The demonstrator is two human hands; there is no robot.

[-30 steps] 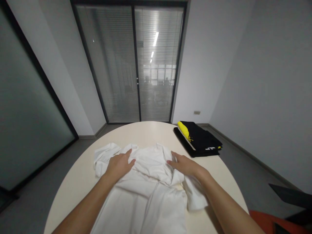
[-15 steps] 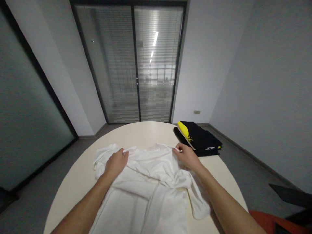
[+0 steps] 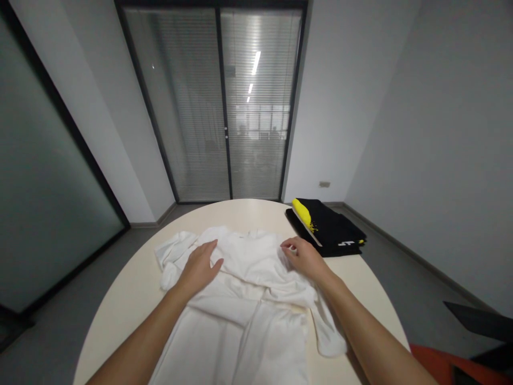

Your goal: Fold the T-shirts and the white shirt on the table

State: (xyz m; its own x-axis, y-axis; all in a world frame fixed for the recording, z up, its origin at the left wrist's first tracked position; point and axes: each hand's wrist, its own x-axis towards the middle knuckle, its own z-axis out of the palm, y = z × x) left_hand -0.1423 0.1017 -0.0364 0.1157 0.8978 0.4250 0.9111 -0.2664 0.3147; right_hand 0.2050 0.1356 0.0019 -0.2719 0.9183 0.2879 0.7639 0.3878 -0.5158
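A wrinkled white garment [image 3: 248, 262] is spread over the round table, its collar end away from me and a sleeve hanging toward me on the right. My left hand [image 3: 202, 267] rests on the upper left part of the cloth, thumb apart from the fingers, gripping nothing. At the upper right of the garment is my right hand [image 3: 302, 258], its thumb and fingertips curled close together at the cloth's edge. Whether fabric is between those fingertips is too small to tell.
Folded black clothes with a yellow patch [image 3: 334, 227] lie at the table's back right edge. The pale round tabletop [image 3: 120, 315] shows around the garment. A red chair [image 3: 441, 366] stands at the lower right. Glass doors with blinds [image 3: 256, 133] are beyond the table.
My left hand has let go of the cloth and its fingers have spread. The garment's upper part now lies flatter and reaches farther from me. My right hand has shifted slightly left.
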